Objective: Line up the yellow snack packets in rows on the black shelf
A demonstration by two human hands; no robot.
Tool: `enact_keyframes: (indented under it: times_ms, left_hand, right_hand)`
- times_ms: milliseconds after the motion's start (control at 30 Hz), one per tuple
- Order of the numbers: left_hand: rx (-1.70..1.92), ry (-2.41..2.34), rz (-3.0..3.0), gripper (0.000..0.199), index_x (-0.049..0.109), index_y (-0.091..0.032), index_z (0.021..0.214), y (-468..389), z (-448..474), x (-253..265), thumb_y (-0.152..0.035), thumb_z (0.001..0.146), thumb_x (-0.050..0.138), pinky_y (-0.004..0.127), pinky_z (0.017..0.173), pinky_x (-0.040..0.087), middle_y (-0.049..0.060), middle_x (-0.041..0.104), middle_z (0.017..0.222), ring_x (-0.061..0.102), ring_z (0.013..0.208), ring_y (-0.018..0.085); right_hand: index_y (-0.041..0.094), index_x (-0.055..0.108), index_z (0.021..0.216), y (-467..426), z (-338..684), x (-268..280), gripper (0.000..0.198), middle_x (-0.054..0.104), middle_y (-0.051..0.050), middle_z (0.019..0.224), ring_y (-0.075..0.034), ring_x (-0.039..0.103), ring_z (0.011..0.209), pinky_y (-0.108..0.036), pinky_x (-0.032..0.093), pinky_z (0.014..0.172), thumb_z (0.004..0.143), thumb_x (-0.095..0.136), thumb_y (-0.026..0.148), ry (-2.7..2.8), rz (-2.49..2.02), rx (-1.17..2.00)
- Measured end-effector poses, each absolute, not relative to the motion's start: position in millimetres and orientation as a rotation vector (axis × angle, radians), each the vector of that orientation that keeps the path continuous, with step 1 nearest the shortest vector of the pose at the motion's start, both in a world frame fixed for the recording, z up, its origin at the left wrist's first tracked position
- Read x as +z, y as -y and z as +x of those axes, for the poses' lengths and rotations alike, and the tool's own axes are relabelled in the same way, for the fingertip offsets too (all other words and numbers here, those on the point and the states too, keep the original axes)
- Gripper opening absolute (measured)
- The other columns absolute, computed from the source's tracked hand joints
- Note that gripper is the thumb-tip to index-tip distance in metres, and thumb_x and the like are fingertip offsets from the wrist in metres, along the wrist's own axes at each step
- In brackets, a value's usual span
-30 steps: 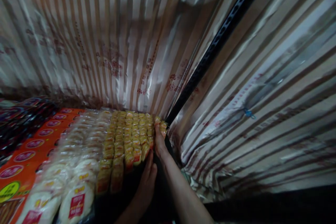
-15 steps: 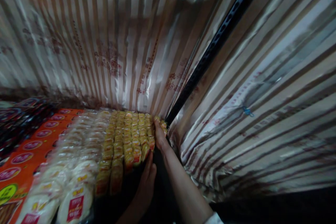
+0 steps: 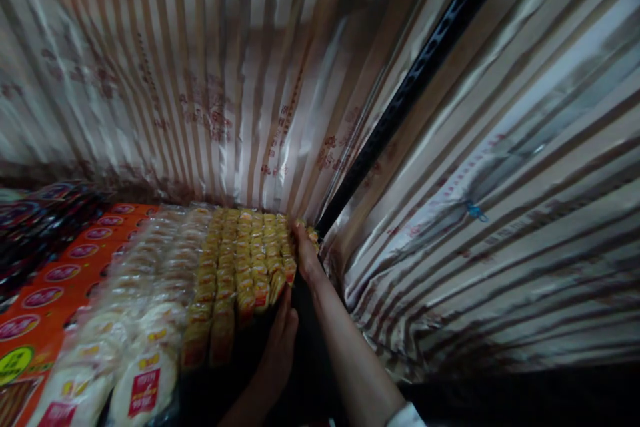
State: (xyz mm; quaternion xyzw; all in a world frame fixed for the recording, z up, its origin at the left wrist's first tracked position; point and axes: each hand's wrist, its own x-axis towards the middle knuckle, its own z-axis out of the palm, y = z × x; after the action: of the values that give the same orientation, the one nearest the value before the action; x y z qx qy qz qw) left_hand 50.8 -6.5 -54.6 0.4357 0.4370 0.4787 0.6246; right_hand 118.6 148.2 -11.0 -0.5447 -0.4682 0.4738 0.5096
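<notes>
Several rows of small yellow-wrapped packets [image 3: 243, 253] stand close together on a dark shelf. My left hand [image 3: 281, 337] is at the front of the rightmost rows, its fingers stretched out and touching the front packet. Farther back, my right hand [image 3: 306, 250] lies along the right side of these rows with its fingers extended. A few more yellow packets [image 3: 313, 235] show just beyond it by the black post. The right fingertips are dim and blurred. Left of the yellow rows are two rows of round white packaged cakes [image 3: 145, 383] with red labels.
Orange packages [image 3: 60, 273] with oval logos lie farther left, beside dark shiny packets [image 3: 35, 233] at the far left. Striped plastic sheeting [image 3: 215, 80] hangs behind and to the right. A black perforated post [image 3: 400, 97] slants up from the shelf's back corner.
My right hand has shifted very slightly along the side of the yellow packets. My left hand stays at the front of the rows. The view has barely moved.
</notes>
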Motion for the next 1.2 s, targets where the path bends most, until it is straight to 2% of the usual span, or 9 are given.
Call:
enact_keyframes:
  times_ms: [167, 267, 400, 500, 667, 767, 867, 1033, 1200]
  left_hand:
    - [1.111, -1.01, 0.996, 0.072, 0.026, -0.007, 0.141, 6.9, 50.5, -53.4, -0.052, 0.085, 0.034, 0.031, 0.116, 0.01, 0.007, 0.018, 0.151, 0.012, 0.139, 0.016]
    - [1.14, -1.031, 0.986, 0.071, 0.03, -0.01, 0.14, 8.0, 50.9, -53.2, -0.054, 0.084, 0.035, 0.033, 0.116, 0.012, 0.006, 0.023, 0.149, 0.015, 0.139, 0.017]
    - [1.159, -1.035, 0.994, 0.074, 0.036, -0.01, 0.137, 10.7, 50.9, -52.9, -0.058, 0.081, 0.039, 0.034, 0.115, 0.015, 0.009, 0.027, 0.148, 0.019, 0.138, 0.02]
    - [1.186, -1.042, 1.005, 0.077, 0.038, -0.007, 0.135, 13.3, 50.1, -54.1, -0.059, 0.079, 0.041, 0.034, 0.115, 0.016, 0.012, 0.03, 0.146, 0.023, 0.137, 0.021]
    - [1.188, -1.043, 1.001, 0.063, 0.049, -0.013, 0.128, 21.5, 43.5, -54.8, -0.053, 0.079, 0.044, 0.04, 0.111, 0.027, 0.01, 0.042, 0.14, 0.039, 0.129, 0.024]
    - [1.131, -1.108, 1.108, 0.048, 0.06, -0.015, 0.114, 38.6, 34.9, -47.2, -0.044, 0.077, 0.049, 0.041, 0.106, 0.034, 0.01, 0.058, 0.125, 0.051, 0.118, 0.025]
    - [1.021, -1.118, 1.199, 0.036, 0.065, -0.018, 0.104, 71.9, 25.8, -35.5, -0.036, 0.077, 0.049, 0.036, 0.097, 0.042, 0.007, 0.066, 0.111, 0.058, 0.105, 0.022]
    - [0.817, -1.179, 1.127, 0.032, 0.068, -0.018, 0.095, 145.2, 16.5, -37.7, -0.026, 0.075, 0.044, 0.03, 0.084, 0.049, 0.004, 0.07, 0.098, 0.062, 0.089, 0.019]
    - [0.799, -1.411, 0.995, 0.032, 0.068, -0.018, 0.095, 190.6, 2.0, -82.6, -0.023, 0.071, 0.048, 0.033, 0.088, 0.048, 0.006, 0.07, 0.101, 0.062, 0.096, 0.022]
  right_hand:
    - [0.018, 0.056, 0.121, -112.8, 129.6, -10.2, 0.057, 0.055, -0.006, 0.129, -0.02, 0.048, 0.122, -0.035, 0.035, 0.104, 0.083, 0.042, 0.058, 0.974, -1.164, 1.068]
    - [0.02, 0.053, 0.126, -78.5, 134.2, -17.9, 0.059, 0.053, -0.004, 0.131, -0.021, 0.044, 0.125, -0.037, 0.033, 0.106, 0.083, 0.039, 0.059, 1.002, -1.207, 1.014]
    - [0.016, 0.054, 0.125, -39.1, 136.5, -32.8, 0.066, 0.05, -0.008, 0.133, -0.023, 0.041, 0.127, -0.038, 0.029, 0.109, 0.081, 0.04, 0.063, 0.947, -1.362, 1.056]
    - [0.02, 0.056, 0.123, -25.2, 137.9, -43.2, 0.064, 0.051, -0.006, 0.133, -0.022, 0.041, 0.128, -0.038, 0.027, 0.11, 0.08, 0.04, 0.064, 0.992, -1.371, 1.068]
    - [0.02, 0.059, 0.12, -20.4, 141.4, -54.7, 0.06, 0.052, -0.006, 0.132, -0.022, 0.041, 0.127, -0.039, 0.027, 0.11, 0.079, 0.043, 0.061, 1.025, -1.403, 0.984]
    - [0.018, 0.06, 0.116, -3.4, 139.0, -57.0, 0.055, 0.056, -0.009, 0.127, -0.024, 0.047, 0.122, -0.042, 0.033, 0.106, 0.079, 0.046, 0.057, 1.022, -1.405, 0.899]
    - [0.018, 0.059, 0.115, 36.1, 132.3, -54.3, 0.048, 0.059, -0.01, 0.122, -0.024, 0.053, 0.114, -0.043, 0.039, 0.099, 0.081, 0.047, 0.05, 1.084, -1.41, 0.848]
    - [0.023, 0.06, 0.108, 121.2, 122.9, -51.1, 0.031, 0.063, -0.008, 0.111, -0.022, 0.056, 0.106, -0.04, 0.041, 0.096, 0.086, 0.045, 0.037, 1.334, -1.445, 0.816]
    - [0.023, 0.064, 0.103, 173.5, 115.5, -87.7, 0.028, 0.067, -0.008, 0.102, -0.022, 0.061, 0.096, -0.037, 0.045, 0.088, 0.085, 0.044, 0.03, 1.583, -1.506, 0.999]
